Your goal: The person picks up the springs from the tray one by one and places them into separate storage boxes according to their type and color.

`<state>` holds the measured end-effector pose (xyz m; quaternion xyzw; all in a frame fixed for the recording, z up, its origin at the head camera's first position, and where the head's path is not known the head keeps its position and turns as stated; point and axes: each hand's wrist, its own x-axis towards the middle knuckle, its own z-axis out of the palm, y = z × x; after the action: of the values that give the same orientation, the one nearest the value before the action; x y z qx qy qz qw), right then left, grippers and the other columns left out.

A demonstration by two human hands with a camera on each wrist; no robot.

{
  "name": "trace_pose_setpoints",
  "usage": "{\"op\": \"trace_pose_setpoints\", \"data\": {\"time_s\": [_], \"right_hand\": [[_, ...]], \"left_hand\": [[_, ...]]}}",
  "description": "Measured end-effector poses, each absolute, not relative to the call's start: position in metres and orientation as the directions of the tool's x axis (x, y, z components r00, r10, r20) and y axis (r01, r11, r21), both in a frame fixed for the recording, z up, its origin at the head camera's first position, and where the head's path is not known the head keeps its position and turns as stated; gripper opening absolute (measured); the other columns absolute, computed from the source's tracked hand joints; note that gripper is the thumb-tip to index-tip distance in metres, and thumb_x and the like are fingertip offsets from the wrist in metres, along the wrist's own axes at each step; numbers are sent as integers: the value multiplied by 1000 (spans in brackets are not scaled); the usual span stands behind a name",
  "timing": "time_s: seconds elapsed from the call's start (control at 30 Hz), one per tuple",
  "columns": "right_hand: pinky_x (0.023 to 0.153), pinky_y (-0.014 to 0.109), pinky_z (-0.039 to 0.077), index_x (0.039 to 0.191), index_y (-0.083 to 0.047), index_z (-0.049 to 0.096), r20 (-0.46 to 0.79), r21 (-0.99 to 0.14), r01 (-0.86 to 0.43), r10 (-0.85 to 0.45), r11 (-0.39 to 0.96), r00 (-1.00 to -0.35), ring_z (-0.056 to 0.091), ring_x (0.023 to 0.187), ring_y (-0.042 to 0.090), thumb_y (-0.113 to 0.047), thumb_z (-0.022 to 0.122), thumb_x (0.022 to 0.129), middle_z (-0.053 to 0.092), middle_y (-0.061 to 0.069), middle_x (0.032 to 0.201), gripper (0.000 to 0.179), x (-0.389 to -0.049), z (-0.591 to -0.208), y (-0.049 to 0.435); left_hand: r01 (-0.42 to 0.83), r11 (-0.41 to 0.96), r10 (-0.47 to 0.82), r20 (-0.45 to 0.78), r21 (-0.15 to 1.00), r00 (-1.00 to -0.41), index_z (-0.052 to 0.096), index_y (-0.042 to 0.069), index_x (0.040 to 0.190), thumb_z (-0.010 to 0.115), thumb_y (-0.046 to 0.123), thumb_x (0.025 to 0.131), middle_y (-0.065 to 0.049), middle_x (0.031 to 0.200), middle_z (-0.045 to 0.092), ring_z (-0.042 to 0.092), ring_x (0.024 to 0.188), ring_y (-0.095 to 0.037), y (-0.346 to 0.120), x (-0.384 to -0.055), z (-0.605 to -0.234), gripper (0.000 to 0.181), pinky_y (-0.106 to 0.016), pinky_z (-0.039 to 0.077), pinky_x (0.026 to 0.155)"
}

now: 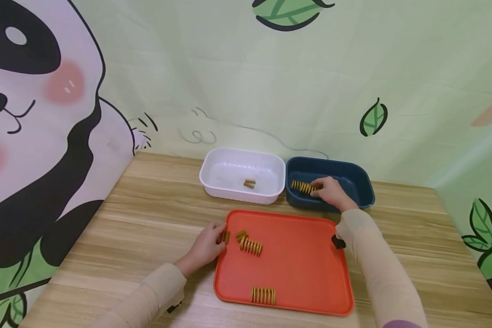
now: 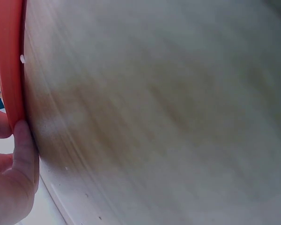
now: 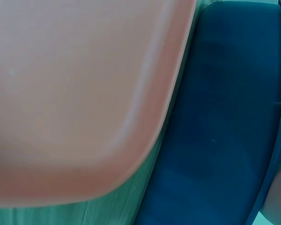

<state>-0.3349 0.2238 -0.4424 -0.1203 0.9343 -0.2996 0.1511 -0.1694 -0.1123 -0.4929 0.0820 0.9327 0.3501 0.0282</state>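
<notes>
At the left edge of the red tray (image 1: 287, 264), my left hand (image 1: 207, 243) pinches a small gold spring (image 1: 227, 236), thumb and finger at either end of it. In the left wrist view a fingertip (image 2: 24, 133) touches the outside of the tray's rim. A second small spring (image 1: 241, 235) lies beside a large gold spring (image 1: 251, 246) on the tray. Another large spring (image 1: 263, 295) lies by the front rim. My right hand (image 1: 331, 190) reaches into the dark blue bin (image 1: 352, 175) and grips a large spring (image 1: 310, 188) there, next to another large spring (image 1: 298, 186).
Left of the blue bin and against it stands a white bin (image 1: 219, 175) with two small springs (image 1: 249, 183) inside. Both bins sit behind the tray on the wooden table (image 1: 160, 205), close to a printed cloth backdrop (image 1: 229, 82).
</notes>
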Motion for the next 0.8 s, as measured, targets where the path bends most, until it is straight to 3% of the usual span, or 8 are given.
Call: {"op": "trace_pose_setpoints", "data": {"time_s": [0.8], "right_hand": [[86, 45, 44, 116, 4, 54, -242, -588, -142, -340, 796, -909, 49, 106, 35, -9, 57, 83, 54, 23, 115, 36, -344, -449, 220]], "left_hand": [[144, 744, 182, 10, 652, -983, 46, -9, 123, 60, 0, 72, -15, 103, 51, 47, 76, -16, -112, -169, -491, 53, -26, 41, 64]]}}
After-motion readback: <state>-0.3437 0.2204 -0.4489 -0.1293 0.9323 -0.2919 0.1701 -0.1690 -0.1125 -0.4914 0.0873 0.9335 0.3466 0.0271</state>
